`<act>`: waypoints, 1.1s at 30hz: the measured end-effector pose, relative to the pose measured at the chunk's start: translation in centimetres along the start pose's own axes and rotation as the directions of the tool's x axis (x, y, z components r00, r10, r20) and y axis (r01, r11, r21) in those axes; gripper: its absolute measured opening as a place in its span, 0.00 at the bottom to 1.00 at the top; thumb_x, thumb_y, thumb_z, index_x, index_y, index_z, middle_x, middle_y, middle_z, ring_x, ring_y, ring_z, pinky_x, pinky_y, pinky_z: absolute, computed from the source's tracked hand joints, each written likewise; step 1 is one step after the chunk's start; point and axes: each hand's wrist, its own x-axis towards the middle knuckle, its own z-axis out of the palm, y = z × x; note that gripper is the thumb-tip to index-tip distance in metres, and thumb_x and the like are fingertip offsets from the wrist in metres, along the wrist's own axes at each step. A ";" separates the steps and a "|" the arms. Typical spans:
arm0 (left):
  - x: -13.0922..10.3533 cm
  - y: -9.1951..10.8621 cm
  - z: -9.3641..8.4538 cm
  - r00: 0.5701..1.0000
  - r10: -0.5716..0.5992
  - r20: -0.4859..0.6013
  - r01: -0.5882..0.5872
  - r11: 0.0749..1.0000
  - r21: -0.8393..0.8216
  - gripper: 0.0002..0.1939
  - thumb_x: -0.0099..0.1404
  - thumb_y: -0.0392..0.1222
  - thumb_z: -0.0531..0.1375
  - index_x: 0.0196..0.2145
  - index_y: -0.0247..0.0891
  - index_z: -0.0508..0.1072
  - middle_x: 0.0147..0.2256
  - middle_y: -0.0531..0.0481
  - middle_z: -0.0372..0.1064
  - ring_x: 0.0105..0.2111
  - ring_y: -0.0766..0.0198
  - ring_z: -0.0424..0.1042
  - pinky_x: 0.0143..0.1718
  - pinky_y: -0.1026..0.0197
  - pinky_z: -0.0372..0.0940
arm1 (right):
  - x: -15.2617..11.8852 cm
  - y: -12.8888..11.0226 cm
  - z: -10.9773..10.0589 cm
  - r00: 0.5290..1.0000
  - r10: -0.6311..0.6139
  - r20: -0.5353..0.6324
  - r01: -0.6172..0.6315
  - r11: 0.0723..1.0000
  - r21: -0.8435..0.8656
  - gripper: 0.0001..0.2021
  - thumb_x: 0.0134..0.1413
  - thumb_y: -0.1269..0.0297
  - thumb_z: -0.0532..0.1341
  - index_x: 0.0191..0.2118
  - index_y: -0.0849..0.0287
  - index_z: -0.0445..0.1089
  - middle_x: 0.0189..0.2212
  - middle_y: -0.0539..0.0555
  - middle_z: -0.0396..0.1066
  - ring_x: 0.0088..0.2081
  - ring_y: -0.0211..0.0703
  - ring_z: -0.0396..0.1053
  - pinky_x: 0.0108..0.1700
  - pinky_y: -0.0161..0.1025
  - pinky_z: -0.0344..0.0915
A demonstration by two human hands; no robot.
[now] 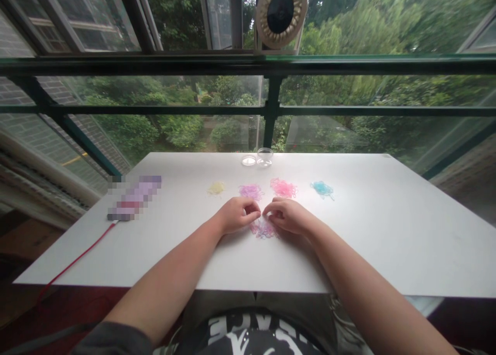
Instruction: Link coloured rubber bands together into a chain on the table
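Observation:
A mixed pile of small pink and purple bands [265, 230] lies on the white table. Over its left edge is my left hand [239, 214], thumb and forefinger pinched together; anything between them is too small to make out. My right hand [287, 213] hovers at the pile's right side with bent fingers closed, their tips close to the left fingertips, and what they hold cannot be made out. Beyond the hands, in a row, lie a yellow pile [216, 188], a purple pile [251, 191], a pink pile [283, 187] and a blue pile [322, 188].
A clear round container [265, 158] and its clear lid [248, 160] stand at the table's [387, 231] back edge. On the left lies a blurred-out phone-like object [135, 197] with a red cable [83, 257]. Green railings [174, 65] run behind the table.

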 end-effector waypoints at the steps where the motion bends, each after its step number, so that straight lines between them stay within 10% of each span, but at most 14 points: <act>1: 0.0 0.0 0.0 1.000 -0.004 -0.001 0.004 1.000 0.001 0.09 0.55 0.41 0.56 0.30 0.36 0.73 0.26 0.51 0.70 0.27 0.69 0.66 0.28 0.68 0.60 | 0.0 0.0 0.0 1.000 -0.001 -0.007 0.001 1.000 0.002 0.11 0.43 0.75 0.58 0.32 0.55 0.73 0.24 0.48 0.63 0.24 0.33 0.61 0.28 0.31 0.56; 33: 0.2 -0.3 1.1 0.996 -0.029 -0.081 0.031 0.999 0.022 0.08 0.56 0.41 0.54 0.25 0.35 0.71 0.22 0.53 0.68 0.23 0.71 0.62 0.24 0.69 0.56 | 0.2 -1.1 0.8 0.974 -0.105 -0.201 0.125 0.988 0.090 0.06 0.46 0.75 0.57 0.30 0.58 0.68 0.26 0.50 0.64 0.23 0.31 0.58 0.26 0.30 0.56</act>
